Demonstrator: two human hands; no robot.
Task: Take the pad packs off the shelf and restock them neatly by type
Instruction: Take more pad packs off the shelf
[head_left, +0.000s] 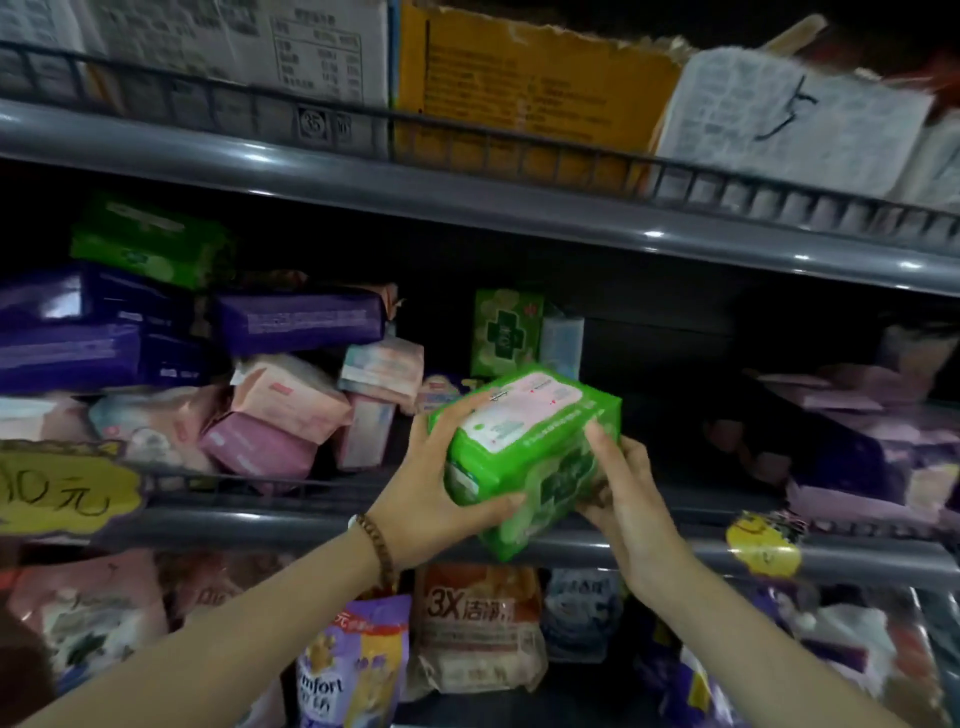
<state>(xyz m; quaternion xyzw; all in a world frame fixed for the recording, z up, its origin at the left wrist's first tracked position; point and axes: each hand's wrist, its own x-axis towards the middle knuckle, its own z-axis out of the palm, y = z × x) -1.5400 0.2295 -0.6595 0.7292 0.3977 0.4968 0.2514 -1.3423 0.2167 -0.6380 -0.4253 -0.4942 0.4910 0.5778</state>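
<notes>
In front of the middle shelf (519, 540), the fingers (441, 415) of the left hand (431, 493) wrap the near end of a green pad pack (524, 447), thumb underneath, while the right hand (628, 499) clasps its far side. The pack is held tilted, just above the shelf's front rail. To place it well, it probably belongs level beside the upright green pack (506, 332) at the back, in the dark gap. To the left, pink packs (280, 421) and purple packs (296, 322) lie jumbled. Motion blur smears the labels, and the shelf's right end is too dark to read.
</notes>
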